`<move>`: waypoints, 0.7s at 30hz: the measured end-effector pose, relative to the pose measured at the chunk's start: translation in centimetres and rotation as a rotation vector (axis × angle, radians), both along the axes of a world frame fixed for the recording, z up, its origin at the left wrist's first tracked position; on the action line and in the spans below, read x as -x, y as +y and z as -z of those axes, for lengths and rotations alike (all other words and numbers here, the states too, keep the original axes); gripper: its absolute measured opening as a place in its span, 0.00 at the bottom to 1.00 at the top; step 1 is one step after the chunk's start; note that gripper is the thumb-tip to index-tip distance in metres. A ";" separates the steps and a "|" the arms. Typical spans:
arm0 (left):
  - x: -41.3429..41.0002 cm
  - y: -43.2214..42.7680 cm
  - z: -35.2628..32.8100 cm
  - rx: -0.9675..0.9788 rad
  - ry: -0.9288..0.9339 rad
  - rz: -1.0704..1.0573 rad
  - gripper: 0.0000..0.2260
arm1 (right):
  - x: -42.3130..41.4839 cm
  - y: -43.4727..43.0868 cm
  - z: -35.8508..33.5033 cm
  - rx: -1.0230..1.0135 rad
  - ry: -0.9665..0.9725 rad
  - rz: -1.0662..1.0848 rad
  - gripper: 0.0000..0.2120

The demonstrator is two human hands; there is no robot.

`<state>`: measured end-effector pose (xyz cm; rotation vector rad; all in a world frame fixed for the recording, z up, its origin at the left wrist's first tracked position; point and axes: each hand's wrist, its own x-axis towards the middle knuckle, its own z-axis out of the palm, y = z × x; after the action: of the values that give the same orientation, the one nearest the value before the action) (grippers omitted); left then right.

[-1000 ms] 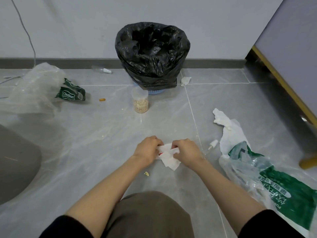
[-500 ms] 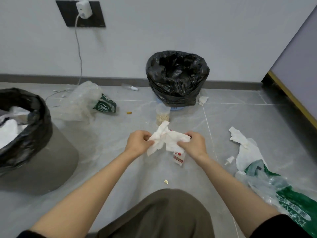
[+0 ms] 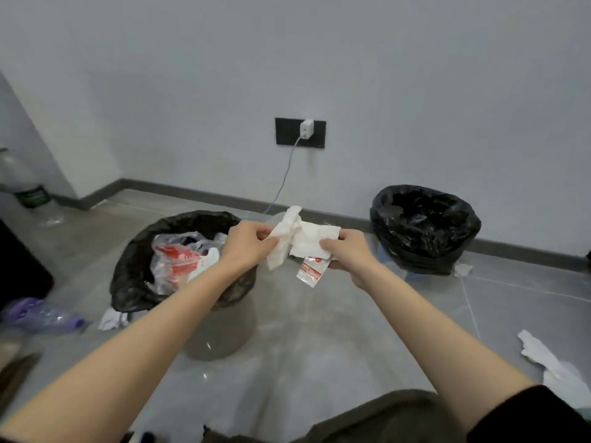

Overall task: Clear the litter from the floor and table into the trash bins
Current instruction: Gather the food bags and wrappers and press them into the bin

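Head view | left hand grip pinches the left end of a crumpled white tissue | right hand grip pinches its right end, with a red-printed packet hanging below | tissue held in the air between both hands, right of the near bin rim | far bin further right

The left hand and right hand, down on the floor tiles a second ago, now hold the crumpled tissue up in the air by the right edge of the grey bin. The tissue is stretched between them instead of bunched. A red-and-white packet now dangles beneath it.
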<state>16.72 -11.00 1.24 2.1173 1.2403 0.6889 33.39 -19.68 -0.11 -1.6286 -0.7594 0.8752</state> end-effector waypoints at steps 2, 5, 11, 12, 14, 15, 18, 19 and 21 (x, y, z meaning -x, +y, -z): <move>4.0 1.3 -0.7 0.015 -0.024 -0.072 0.07 | 3.4 2.1 -0.8 0.015 0.015 -0.068 0.10; 9.0 2.9 -1.0 0.009 -0.012 -0.148 0.07 | 7.7 5.2 -1.5 0.004 0.044 -0.127 0.10; 15.3 5.6 1.3 0.023 0.150 -0.139 0.07 | 13.7 10.1 -1.3 0.012 -0.126 -0.227 0.13; 16.0 5.8 1.8 0.003 0.190 -0.123 0.06 | 14.3 10.6 -0.9 0.029 -0.215 -0.271 0.20; 16.9 6.2 2.4 -0.101 0.264 -0.118 0.09 | 14.7 11.1 -0.2 0.065 -0.525 -0.332 0.31; 17.1 6.4 2.7 -0.174 0.300 -0.114 0.11 | 14.7 11.2 0.1 0.062 -0.695 -0.339 0.32; 16.5 6.8 3.4 -0.248 0.346 -0.052 0.13 | 15.3 11.3 1.0 -0.010 -1.007 -0.433 0.22; 15.9 6.6 3.7 -0.222 0.369 -0.022 0.14 | 15.6 11.5 1.4 0.040 -1.035 -0.517 0.19; 14.8 6.3 4.4 -0.151 0.447 0.028 0.14 | 16.4 11.7 2.2 0.222 -1.060 -0.696 0.18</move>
<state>1.96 -4.68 -3.14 2.4998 1.4188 0.3093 16.99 -8.01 -2.28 -2.0360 -2.1098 0.4913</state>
